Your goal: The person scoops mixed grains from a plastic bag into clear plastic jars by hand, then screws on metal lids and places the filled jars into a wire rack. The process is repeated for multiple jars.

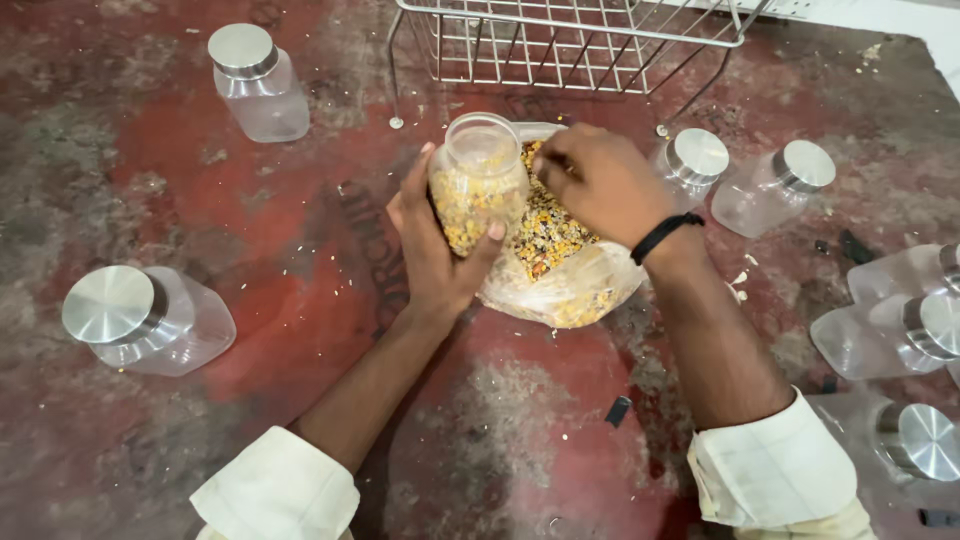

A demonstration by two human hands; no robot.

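My left hand (436, 250) grips an open clear jar (476, 185), partly filled with mixed yellow and dark grains and tilted toward a clear plastic bag (575, 285) of the same mix. The bag lies on the red floor just right of the jar. My right hand (598, 185), with a black band at the wrist, reaches into the bag's open mouth with its fingers closed in the grain mix (548, 235). Both forearms come out of rolled cream sleeves.
Several empty clear jars with silver lids lie around: one at top left (258, 82), one at left (145, 320), two at upper right (775, 185), more at the right edge (905, 325). A wire basket (570, 40) stands behind the bag. Spilled grains dot the worn floor.
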